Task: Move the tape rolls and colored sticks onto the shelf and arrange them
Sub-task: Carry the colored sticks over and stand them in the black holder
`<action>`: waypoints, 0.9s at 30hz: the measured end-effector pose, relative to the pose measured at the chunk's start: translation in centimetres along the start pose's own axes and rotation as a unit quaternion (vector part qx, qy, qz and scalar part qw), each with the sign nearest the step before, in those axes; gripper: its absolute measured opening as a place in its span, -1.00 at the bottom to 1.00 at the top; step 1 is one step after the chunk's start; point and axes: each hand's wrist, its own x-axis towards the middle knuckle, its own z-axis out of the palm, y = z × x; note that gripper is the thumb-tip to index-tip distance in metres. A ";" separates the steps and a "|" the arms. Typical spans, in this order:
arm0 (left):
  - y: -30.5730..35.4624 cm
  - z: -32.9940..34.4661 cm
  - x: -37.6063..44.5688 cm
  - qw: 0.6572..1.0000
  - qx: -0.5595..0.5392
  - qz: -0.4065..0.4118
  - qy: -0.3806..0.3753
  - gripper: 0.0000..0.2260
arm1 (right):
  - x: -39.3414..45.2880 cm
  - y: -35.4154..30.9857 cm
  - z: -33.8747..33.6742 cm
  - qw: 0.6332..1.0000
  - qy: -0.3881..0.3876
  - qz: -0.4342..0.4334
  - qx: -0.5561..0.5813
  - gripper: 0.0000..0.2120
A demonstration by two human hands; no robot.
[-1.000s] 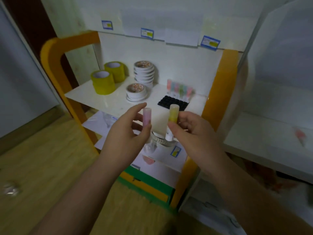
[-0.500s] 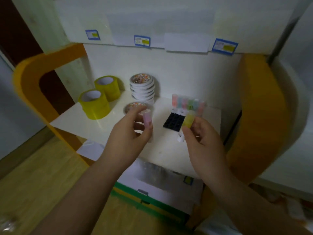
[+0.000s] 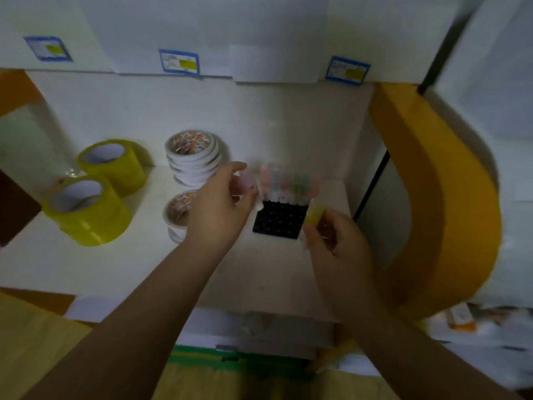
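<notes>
White shelf point(image 3: 86, 264) with curvy orange side panels point(image 3: 450, 197), pretty dim lighting, and most of the stocking looks done already. Two yellow tape rolls point(image 3: 86, 210) sit on the left, then a tall stack of white double-sided tape rolls point(image 3: 191, 157) at the back with a shorter stack point(image 3: 177, 216) in front of it. To the right there's a black holder tray point(image 3: 279, 220) full of holes, with one row of colored sticks point(image 3: 290, 180) standing along its back edge. Left hand point(image 3: 217, 210) is pinching a pink stick point(image 3: 248, 180) just left of that row, and right hand point(image 3: 337, 243) is pinching a yellow stick point(image 3: 313, 215) over the tray's right edge, so both hands are clamped on a stick and neither is in a hole yet. My guess is what's left is slotting these two in, with most of the tray's holes open. Blue-bordered price tags point(image 3: 179, 61) with yellow patches hang on the shelf edge above, and the white rolls have some orange print, but it's all too blurry to read.
</notes>
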 end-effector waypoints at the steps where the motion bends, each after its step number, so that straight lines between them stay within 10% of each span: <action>1: -0.5 0.7 0.8 1.000 0.001 0.008 -0.010 -0.65 | -0.2 0.2 0.0 1.000 0.009 0.004 -0.006 -0.87; 27: -4.7 5.3 5.2 0.977 0.065 0.164 -0.123 -0.94 | 3.8 2.0 3.6 0.991 0.119 -0.004 -0.062 -0.89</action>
